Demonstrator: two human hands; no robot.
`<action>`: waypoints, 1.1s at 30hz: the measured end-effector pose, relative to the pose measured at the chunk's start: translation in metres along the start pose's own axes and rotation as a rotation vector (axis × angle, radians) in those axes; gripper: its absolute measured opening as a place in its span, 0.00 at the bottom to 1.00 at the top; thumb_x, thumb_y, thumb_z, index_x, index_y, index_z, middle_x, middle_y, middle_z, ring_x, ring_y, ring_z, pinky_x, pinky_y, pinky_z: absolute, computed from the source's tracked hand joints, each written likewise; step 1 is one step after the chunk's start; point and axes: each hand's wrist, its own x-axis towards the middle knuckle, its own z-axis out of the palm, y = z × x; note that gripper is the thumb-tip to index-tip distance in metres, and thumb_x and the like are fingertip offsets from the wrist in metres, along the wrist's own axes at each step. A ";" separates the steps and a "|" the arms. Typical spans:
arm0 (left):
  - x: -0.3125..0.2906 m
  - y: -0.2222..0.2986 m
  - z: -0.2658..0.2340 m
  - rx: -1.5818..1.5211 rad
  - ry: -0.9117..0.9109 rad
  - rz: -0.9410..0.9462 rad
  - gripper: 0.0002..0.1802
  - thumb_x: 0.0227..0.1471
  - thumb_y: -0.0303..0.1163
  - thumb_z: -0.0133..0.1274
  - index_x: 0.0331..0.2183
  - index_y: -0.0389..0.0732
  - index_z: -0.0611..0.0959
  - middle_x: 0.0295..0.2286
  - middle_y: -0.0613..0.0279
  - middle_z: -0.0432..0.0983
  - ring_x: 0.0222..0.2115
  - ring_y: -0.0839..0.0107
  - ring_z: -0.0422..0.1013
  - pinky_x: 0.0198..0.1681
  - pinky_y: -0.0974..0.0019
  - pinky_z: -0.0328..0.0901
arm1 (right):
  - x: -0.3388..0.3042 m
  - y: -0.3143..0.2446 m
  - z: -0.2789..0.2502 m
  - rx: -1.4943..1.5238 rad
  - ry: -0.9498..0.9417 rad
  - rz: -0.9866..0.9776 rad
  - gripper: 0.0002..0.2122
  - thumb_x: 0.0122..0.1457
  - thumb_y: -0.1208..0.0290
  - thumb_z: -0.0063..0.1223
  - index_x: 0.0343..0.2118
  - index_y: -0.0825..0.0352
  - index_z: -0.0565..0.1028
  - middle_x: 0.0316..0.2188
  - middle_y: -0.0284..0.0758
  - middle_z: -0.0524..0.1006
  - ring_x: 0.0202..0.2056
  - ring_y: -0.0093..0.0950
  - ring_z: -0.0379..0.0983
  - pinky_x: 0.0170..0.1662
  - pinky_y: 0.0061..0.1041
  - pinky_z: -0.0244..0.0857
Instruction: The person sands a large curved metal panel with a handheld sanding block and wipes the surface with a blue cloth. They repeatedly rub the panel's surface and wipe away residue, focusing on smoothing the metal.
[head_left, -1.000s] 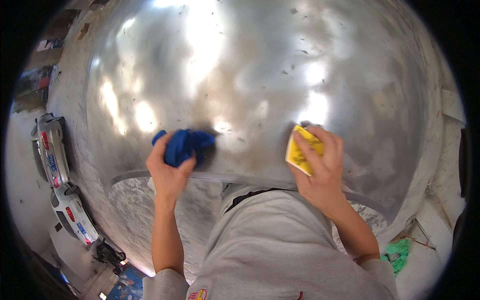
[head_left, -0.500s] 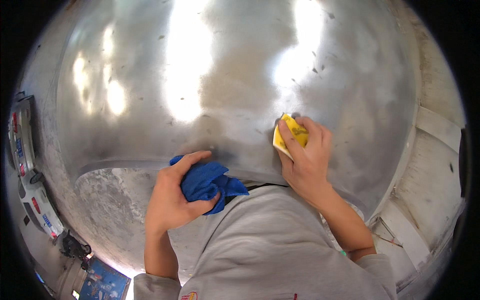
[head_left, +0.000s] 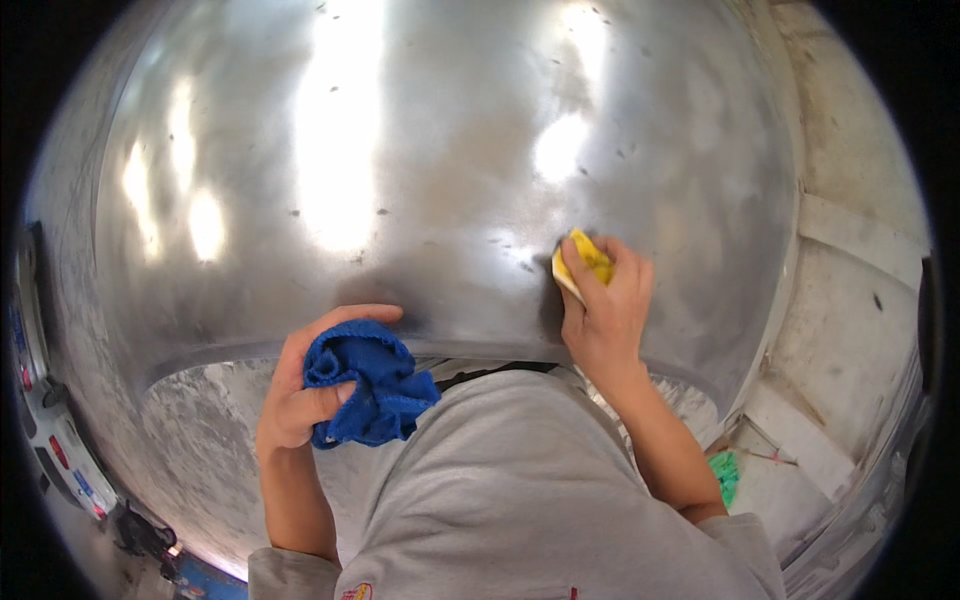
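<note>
A broad, shiny grey metal car hood (head_left: 450, 180) fills the upper and middle view, dotted with small dark specks and bright reflections. My right hand (head_left: 610, 310) grips a small yellow pad (head_left: 592, 258) with dark smudges and a pale edge, held against the hood right of centre. The pad's underside is hidden. In my left hand (head_left: 295, 395) is a crumpled blue cloth (head_left: 370, 385); the thumb presses over it, while the forefinger reaches along the hood's near edge.
On the right runs a whitish panel (head_left: 850, 160) with a ledge. Green material (head_left: 724, 475) lies beside my right forearm. Parked white cars (head_left: 65, 450) stand far left. A mottled grey surface (head_left: 215, 420) shows below the hood's edge at left.
My left hand and the blue cloth have moved left and slightly down, and the cloth has turned. The pad in my right hand has tilted. The whole view has shifted a little.
</note>
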 end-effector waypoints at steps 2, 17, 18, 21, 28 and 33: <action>0.002 -0.002 -0.001 -0.058 -0.013 -0.026 0.44 0.40 0.43 0.67 0.56 0.25 0.79 0.44 0.54 0.82 0.44 0.67 0.80 0.51 0.68 0.72 | 0.002 0.000 -0.001 -0.008 0.001 0.029 0.23 0.55 0.79 0.67 0.55 0.58 0.82 0.50 0.47 0.74 0.46 0.45 0.68 0.50 0.38 0.65; 0.018 -0.019 -0.005 -0.365 0.032 0.097 0.43 0.57 0.45 0.60 0.58 0.16 0.70 0.40 0.38 0.82 0.39 0.55 0.81 0.40 0.60 0.79 | -0.005 0.011 -0.005 -0.045 0.006 0.068 0.23 0.52 0.78 0.66 0.53 0.57 0.81 0.50 0.47 0.73 0.49 0.47 0.68 0.51 0.43 0.64; 0.018 -0.019 -0.004 -0.384 0.027 0.081 0.42 0.57 0.44 0.60 0.58 0.16 0.70 0.40 0.38 0.82 0.39 0.55 0.81 0.40 0.60 0.79 | -0.005 0.011 -0.004 -0.043 -0.004 0.067 0.23 0.52 0.78 0.66 0.53 0.57 0.82 0.50 0.46 0.73 0.49 0.47 0.67 0.51 0.43 0.64; 0.020 -0.019 -0.001 -0.416 -0.058 0.117 0.40 0.58 0.43 0.59 0.57 0.16 0.71 0.41 0.35 0.81 0.40 0.54 0.81 0.40 0.58 0.79 | -0.007 0.011 -0.004 -0.061 -0.003 0.035 0.23 0.53 0.77 0.66 0.54 0.57 0.81 0.50 0.46 0.73 0.49 0.47 0.67 0.51 0.43 0.64; 0.025 -0.020 0.004 -0.468 -0.032 0.137 0.41 0.59 0.45 0.57 0.57 0.15 0.71 0.44 0.31 0.79 0.38 0.53 0.81 0.37 0.58 0.79 | -0.005 0.006 -0.005 -0.027 0.064 0.012 0.24 0.52 0.78 0.66 0.54 0.57 0.81 0.50 0.46 0.73 0.49 0.46 0.67 0.51 0.43 0.64; 0.027 -0.018 0.007 -0.589 -0.020 0.126 0.41 0.62 0.48 0.52 0.55 0.13 0.71 0.43 0.26 0.78 0.38 0.50 0.81 0.37 0.55 0.80 | -0.001 0.003 -0.006 -0.074 -0.022 0.080 0.20 0.55 0.76 0.67 0.52 0.56 0.83 0.50 0.45 0.74 0.47 0.45 0.68 0.52 0.39 0.66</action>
